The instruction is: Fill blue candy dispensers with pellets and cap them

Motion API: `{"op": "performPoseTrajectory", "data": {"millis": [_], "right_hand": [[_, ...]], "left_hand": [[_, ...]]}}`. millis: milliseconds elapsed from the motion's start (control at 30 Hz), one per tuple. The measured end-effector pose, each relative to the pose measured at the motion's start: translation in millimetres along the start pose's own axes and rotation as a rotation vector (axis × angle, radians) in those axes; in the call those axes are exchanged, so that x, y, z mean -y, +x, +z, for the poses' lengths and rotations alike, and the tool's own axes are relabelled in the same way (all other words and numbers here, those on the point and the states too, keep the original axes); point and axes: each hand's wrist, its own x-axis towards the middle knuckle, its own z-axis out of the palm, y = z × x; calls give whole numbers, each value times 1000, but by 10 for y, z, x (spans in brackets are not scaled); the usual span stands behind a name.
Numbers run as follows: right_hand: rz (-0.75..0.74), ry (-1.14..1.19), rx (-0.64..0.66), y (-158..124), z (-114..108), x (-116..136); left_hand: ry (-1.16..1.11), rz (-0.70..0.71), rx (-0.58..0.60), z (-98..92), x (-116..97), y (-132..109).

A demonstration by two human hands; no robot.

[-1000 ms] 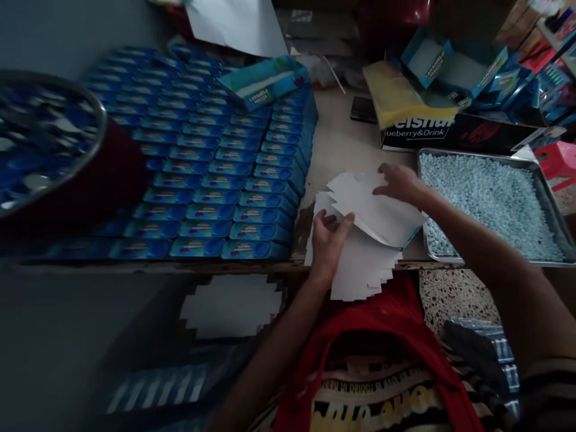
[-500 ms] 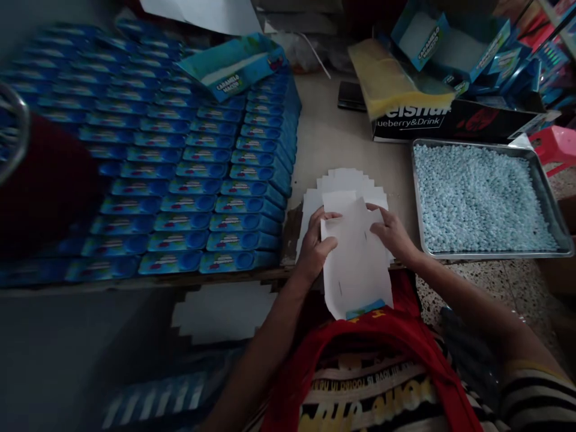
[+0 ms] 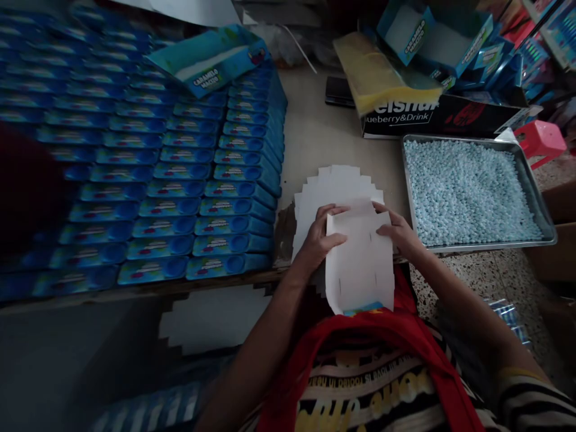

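Between my hands is a white cardboard box blank with small slits and a blue printed edge at its lower end, close to my red apron. My left hand grips its left edge, thumb on the white face and fingers behind the upper side. On the right, my right hand pinches the upper right corner, thumb on the face. Beneath and beyond it, more white cut blanks lie overlapped on the table edge.
Rows of blue packets fill the table's left, with an opened blue carton on top. A metal tray of pale blue pellets stands right, before a black box of folded cartons. A dark red object blocks the left edge.
The blank's upper part, with raised flaps before, now looks flatter, and its slits show more plainly. Both hands keep their hold. The whole view has shifted slightly.
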Motion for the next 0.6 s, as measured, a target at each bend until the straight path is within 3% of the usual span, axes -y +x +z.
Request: {"op": "performPoseTrajectory", "data": {"millis": [133, 300, 600], "right_hand": [[-64, -22, -182, -107, 64, -45], [139, 219, -209, -208, 116, -97], [-209, -423, -92, -96, -15, 9]], "left_hand": [[44, -108, 21, 66, -14, 103], [111, -180, -93, 161, 92, 206], [341, -111, -1, 180, 125, 301]]}}
